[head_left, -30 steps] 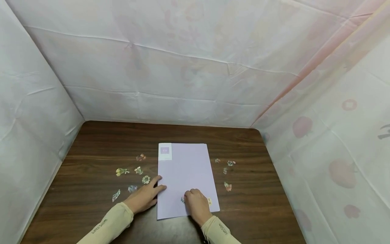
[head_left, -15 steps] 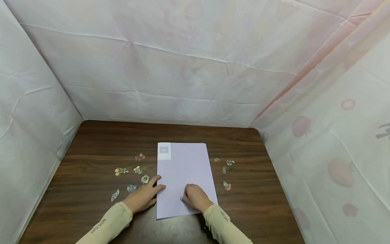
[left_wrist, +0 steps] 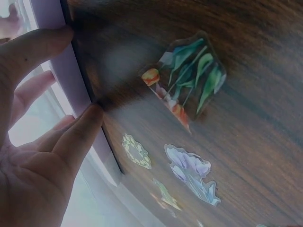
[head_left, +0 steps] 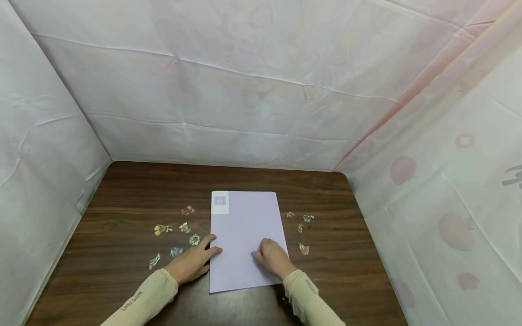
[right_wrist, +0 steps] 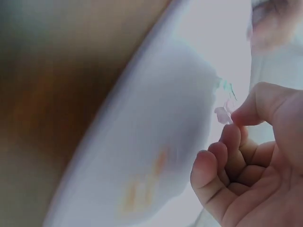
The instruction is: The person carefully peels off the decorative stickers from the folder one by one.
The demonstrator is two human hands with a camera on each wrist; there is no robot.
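Observation:
A lilac sheet (head_left: 244, 222) lies on the brown table. My left hand (head_left: 190, 264) rests at its left edge, thumb and forefinger spread over the margin. Above the lower right part of the sheet, my right hand (head_left: 273, 259) pinches a small flower sticker (right_wrist: 221, 116) between thumb and forefinger. Pink petals and green stems of it show in the right wrist view; in the head view the fingers hide most of it. A blurred yellow-orange sticker (right_wrist: 139, 191) is on the sheet in the right wrist view, hidden behind the right hand in the head view.
Left of the sheet lie several flower stickers, among them a yellow bunch (head_left: 162, 229), a wreath (head_left: 195, 239) and a purple flower (left_wrist: 189, 165). More lie to the right, including an orange one (head_left: 303, 249). A white label (head_left: 220, 202) marks the sheet's top left corner. Pale cloth (head_left: 228, 99) surrounds the table.
My right hand has moved right and a little away from me over the sheet, with the small sticker still pinched. The left hand stays in place.

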